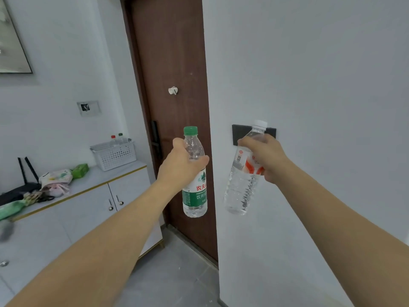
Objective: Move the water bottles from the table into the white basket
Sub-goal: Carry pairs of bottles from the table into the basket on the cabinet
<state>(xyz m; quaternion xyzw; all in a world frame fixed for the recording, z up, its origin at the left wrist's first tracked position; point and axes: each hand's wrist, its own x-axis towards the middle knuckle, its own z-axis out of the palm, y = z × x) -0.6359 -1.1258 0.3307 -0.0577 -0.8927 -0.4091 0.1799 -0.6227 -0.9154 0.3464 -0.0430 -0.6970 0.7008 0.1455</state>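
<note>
My left hand (180,166) grips a green-capped, green-labelled water bottle (194,196), held upright in the air in front of the brown door. My right hand (262,157) holds a white-capped clear water bottle (240,189) with an orange and white label, tilted with its cap to the upper right. The white perforated basket (116,155) stands at the far end of the grey cabinet top, to the left of both hands and further away. Two bottles stand inside it, one with a red cap (113,137) and one with a dark green cap (120,135).
A grey cabinet (93,202) with gold trim runs along the left wall. On it lie a green packet (80,170), cloth items (56,180), a black router (26,173) and a green umbrella (11,210). The brown door (172,63) is straight ahead, with a white wall to the right.
</note>
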